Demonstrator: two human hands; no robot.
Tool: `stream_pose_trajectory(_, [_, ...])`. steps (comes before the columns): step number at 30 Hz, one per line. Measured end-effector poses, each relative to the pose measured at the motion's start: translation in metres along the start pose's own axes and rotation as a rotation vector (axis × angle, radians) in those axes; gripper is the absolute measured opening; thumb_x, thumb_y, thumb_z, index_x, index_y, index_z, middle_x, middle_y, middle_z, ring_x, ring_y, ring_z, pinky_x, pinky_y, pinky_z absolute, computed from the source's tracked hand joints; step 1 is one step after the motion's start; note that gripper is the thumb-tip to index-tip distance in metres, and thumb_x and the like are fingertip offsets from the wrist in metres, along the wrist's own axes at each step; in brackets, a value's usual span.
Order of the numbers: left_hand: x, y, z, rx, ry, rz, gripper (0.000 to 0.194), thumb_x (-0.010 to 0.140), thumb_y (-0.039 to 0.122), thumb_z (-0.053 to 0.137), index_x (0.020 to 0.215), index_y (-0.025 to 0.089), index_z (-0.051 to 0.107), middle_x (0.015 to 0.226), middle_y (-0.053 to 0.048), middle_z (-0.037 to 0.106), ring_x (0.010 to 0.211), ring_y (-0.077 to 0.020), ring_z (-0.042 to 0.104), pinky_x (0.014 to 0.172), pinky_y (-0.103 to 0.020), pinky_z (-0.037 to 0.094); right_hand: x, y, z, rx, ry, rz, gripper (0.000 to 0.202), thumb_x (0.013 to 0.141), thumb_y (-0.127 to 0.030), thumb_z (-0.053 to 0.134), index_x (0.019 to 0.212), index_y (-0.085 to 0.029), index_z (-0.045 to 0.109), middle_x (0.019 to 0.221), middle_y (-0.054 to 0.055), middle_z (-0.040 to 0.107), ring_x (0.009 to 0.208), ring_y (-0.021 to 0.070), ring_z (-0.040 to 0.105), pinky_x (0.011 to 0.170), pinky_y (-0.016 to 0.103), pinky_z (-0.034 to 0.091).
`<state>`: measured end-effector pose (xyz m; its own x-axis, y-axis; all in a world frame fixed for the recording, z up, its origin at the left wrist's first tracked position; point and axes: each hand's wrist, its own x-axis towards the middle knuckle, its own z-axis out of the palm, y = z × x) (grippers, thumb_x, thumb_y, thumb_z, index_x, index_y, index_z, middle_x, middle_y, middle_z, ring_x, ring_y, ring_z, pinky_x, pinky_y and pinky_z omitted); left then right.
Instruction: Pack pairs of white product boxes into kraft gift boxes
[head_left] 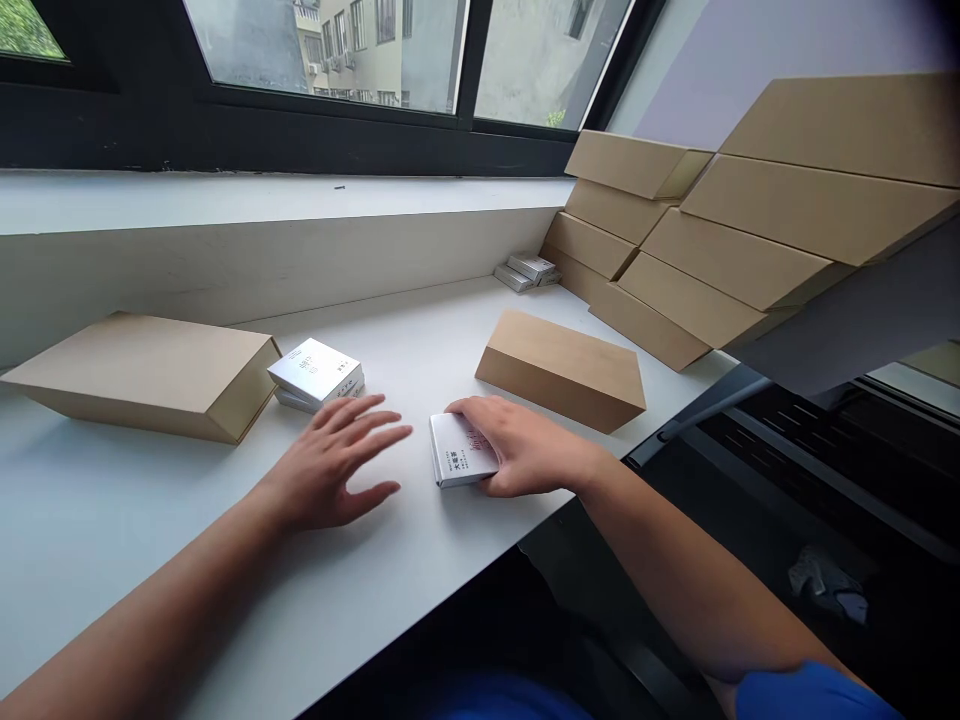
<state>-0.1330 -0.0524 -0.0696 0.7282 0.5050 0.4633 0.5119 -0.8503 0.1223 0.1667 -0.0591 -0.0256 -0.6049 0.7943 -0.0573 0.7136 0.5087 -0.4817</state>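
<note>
In the middle of the white table, my right hand (525,445) is closed around a small white printed box (454,455), thumb on the near side and fingers over the far side. My left hand (341,462) hovers to the left of it, fingers spread, with nothing in it. Just beyond the left fingers lies a short stack of similar silvery-white boxes (315,370). A brown cardboard box (566,365) rests behind my right hand. Further left lies a larger brown carton (142,365), its right end facing the small stack.
Several brown cartons (742,220) are piled high at the right back. More small silvery boxes (529,268) sit by the ledge (300,250) under the window. The table's front edge (480,570) runs diagonally close to my body, with a dark area below.
</note>
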Motion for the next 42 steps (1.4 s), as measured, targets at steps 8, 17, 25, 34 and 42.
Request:
stream_pose_trajectory(8, [0.005, 0.015, 0.008, -0.140, 0.005, 0.002, 0.066, 0.086, 0.041, 0.073, 0.146, 0.032, 0.047, 0.155, -0.012, 0.048, 0.142, -0.0344, 0.045, 0.112, -0.054, 0.045, 0.000, 0.008, 0.011, 0.512, 0.040, -0.118, 0.079, 0.064, -0.026, 0.084, 0.131, -0.029, 0.043, 0.117, 0.005, 0.058, 0.103, 0.0248, 0.060, 0.084, 0.036, 0.052])
stream_pose_trajectory(17, [0.008, 0.015, 0.008, -0.173, 0.233, -0.061, 0.041, 0.086, 0.032, 0.074, 0.119, 0.024, 0.050, 0.115, -0.011, 0.068, 0.100, -0.0230, 0.069, 0.079, -0.035, 0.058, 0.020, 0.006, 0.055, 0.882, 0.171, -0.268, 0.096, 0.055, -0.036, 0.096, 0.133, -0.031, 0.040, 0.128, 0.006, 0.052, 0.119, 0.0267, 0.055, 0.099, 0.041, 0.048])
stream_pose_trajectory(25, [0.011, 0.015, 0.006, -0.183, 0.176, 0.020, 0.070, 0.079, 0.045, 0.080, 0.134, 0.025, 0.042, 0.131, -0.017, 0.061, 0.118, -0.0308, 0.062, 0.096, -0.047, 0.054, 0.017, 0.004, 0.059, 0.839, 0.207, -0.339, 0.092, 0.059, -0.038, 0.095, 0.135, -0.030, 0.043, 0.123, 0.007, 0.058, 0.111, 0.0257, 0.059, 0.095, 0.041, 0.050])
stream_pose_trajectory(34, [0.010, 0.017, 0.003, -0.394, 0.140, -0.109, 0.077, 0.077, 0.045, 0.081, 0.139, 0.025, 0.041, 0.124, -0.015, 0.061, 0.110, -0.0287, 0.063, 0.091, -0.044, 0.054, 0.016, 0.006, 0.067, 0.634, 0.489, -0.401, 0.116, 0.063, -0.038, 0.092, 0.154, -0.035, 0.021, 0.149, 0.013, 0.040, 0.104, 0.0227, 0.059, 0.084, 0.038, 0.054])
stream_pose_trajectory(42, [0.005, 0.009, 0.008, -0.426, 0.121, -0.171, 0.066, 0.072, 0.032, 0.083, 0.128, 0.027, 0.048, 0.124, -0.012, 0.060, 0.109, -0.0273, 0.063, 0.089, -0.042, 0.053, 0.016, 0.011, 0.058, 0.620, 0.334, -0.304, 0.095, 0.067, -0.037, 0.089, 0.147, -0.027, 0.038, 0.135, 0.012, 0.054, 0.111, 0.0271, 0.059, 0.093, 0.041, 0.052])
